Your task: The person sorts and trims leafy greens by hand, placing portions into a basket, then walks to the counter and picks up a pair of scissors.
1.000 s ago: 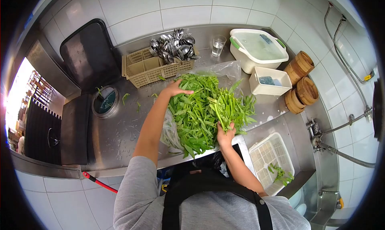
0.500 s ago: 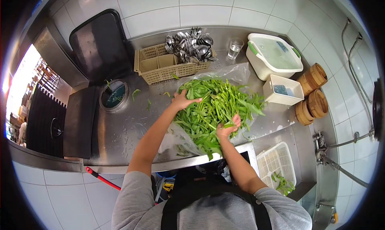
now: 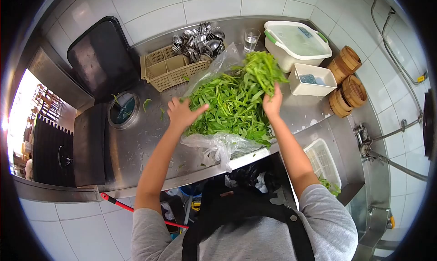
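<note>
A large heap of leafy greens (image 3: pixel 223 108), which looks like water spinach, lies on a crumpled clear plastic bag (image 3: pixel 214 145) on the steel counter. At the heap's left edge my left hand (image 3: pixel 183 113) is open, its fingers spread and thumb pointing toward the leaves. On the other side, my right hand (image 3: pixel 273 102) grips a bunch of the greens (image 3: pixel 261 72) at the heap's upper right. That bunch is slightly blurred, and its leaves partly hide the fingertips.
Behind the heap stand a beige cutlery basket (image 3: pixel 175 76) with spoons and forks, and a glass (image 3: pixel 251 40). White tubs (image 3: pixel 298 56) and bamboo steamers (image 3: pixel 344 65) are at the back right. A round opening (image 3: pixel 124 110) is at left; a white basket (image 3: pixel 325 158) sits lower right.
My right hand has moved up and away with a bunch of greens. My left hand has come off the heap's top to its left side, fingers spreading. The view has shifted slightly.
</note>
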The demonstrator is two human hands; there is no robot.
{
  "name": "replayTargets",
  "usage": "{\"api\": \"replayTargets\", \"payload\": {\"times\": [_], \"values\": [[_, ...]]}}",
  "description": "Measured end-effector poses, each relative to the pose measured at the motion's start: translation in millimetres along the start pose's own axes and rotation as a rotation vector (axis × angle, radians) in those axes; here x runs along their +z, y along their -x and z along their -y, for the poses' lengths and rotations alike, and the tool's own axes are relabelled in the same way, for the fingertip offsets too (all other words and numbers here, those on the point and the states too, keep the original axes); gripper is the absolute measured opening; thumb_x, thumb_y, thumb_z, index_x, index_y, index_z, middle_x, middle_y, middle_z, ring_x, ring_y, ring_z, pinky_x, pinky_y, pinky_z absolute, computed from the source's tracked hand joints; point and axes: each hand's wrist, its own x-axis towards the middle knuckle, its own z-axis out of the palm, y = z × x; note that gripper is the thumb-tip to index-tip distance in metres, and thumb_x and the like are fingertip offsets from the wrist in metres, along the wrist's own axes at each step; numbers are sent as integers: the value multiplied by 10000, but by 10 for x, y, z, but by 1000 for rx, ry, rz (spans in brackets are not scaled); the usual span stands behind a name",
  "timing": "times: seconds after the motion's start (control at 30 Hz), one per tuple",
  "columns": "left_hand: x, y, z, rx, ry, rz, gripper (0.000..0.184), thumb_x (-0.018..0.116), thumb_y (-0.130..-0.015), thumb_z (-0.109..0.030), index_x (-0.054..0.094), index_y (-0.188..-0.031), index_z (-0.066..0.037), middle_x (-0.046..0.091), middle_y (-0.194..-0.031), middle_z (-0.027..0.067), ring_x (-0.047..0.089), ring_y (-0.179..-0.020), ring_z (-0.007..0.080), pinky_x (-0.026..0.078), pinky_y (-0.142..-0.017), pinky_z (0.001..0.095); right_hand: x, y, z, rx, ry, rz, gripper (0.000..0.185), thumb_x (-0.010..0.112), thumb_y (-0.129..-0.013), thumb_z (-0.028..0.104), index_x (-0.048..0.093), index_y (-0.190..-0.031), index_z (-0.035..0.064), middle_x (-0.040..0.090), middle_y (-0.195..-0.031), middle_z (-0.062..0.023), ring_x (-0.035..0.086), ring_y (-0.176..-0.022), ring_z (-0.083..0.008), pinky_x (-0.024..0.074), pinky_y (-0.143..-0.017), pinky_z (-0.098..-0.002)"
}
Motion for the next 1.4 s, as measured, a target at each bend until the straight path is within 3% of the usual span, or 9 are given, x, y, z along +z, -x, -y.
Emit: {"api": "replayTargets", "payload": {"times": [0.1, 0.37, 0.63, 0.83, 0.93, 1.03, 1.13, 1.33, 1.4], "values": [[-208, -313, 55, 238, 83, -230, 1032, 538, -616, -759, 312, -1351, -69, 318, -1291, 246, 297, -1201, 410, 285, -971, 485, -324, 60, 196, 230, -195, -17, 480, 572, -773, 146, 453, -1228, 49, 565, -1042, -244, 533, -965, -397, 411, -857, -421], [487, -1204, 197, 219, 595, 235, 1171, 592, -539, -770, 153, -1404, -114, 147, -1402, 280, 176, -1298, 426, 227, -1039, 503, -174, 1129, 248, 836, 130, 103, 571, 520, -841, 369, 337, -1332, 143, 421, -1124, -306, 393, -1070, -444, 329, -922, -458], [1095, -716, -17, -128, 913, -1, 1190, 638, -530, -736, 116, -1404, -118, 219, -1336, 324, 237, -1246, 450, 252, -1011, 507, 330, 1073, -309, 612, 1, 1, 479, 425, -892, 305, 394, -1281, 29, 391, -1313, -194, 329, -1198, -375, 292, -992, -394], [1381, 113, -537, -441, 1026, -322, 1123, 644, -626, -658, 80, -1378, -43, 220, -1260, 344, 290, -1169, 453, 252, -999, 476, 557, 175, -1361, 269, -42, 391, 309, 491, -829, 181, 517, -1075, -5, 586, -919, -153, 536, -804, -246, 426, -746, -355], [1658, 479, -839, -454, 1108, -401, 1096, 635, -685, -600, 53, -1339, 60, 195, -1258, 353, 268, -1174, 453, 241, -1001, 472, 481, -293, -1287, 155, 5, 679, 366, 518, -785, 219, 527, -1093, 21, 556, -1046, -212, 541, -926, -349, 420, -804, -392], [1964, 769, -1185, -444, 1076, -423, 1058, 611, -732, -560, 41, -1309, 119, 188, -1244, 371, 236, -1186, 450, 210, -1014, 458, 619, -655, -1467, 239, -67, 931, 382, 568, -755, 190, 523, -1092, 16, 571, -1021, -190, 554, -907, -292, 428, -764, -376], [1782, 966, -1491, -480, 1202, -253, 1076, 577, -756, -560, -25, -1300, 147, 148, -1260, 393, 191, -1192, 475, 161, -1034, 468, 753, -922, -1229, 232, 210, 1067, 471, 602, -747, 166, 483, -1182, 31, 566, -1079, -183, 555, -945, -268, 434, -768, -366], [1460, 1137, -1532, 37, 828, 432, 1393, 514, -606, -793, -153, -1167, 293, -58, -1271, 483, 25, -1261, 518, 104, -1064, 454, 373, -936, -234, -164, 238, 1006, 515, 579, -763, 112, 461, -1256, 201, 500, -1216, -185, 475, -1114, -326, 394, -929, -375], [1023, 1053, -1195, 225, 723, 671, 1105, 465, -684, -753, 226, -1257, 161, 287, -1279, 367, 288, -1236, 415, 251, -1029, 413, 310, -995, -184, -308, 232, 922, 498, 580, -736, 95, 492, -1220, 179, 522, -1123, -195, 491, -1041, -344, 404, -888, -383]]}}
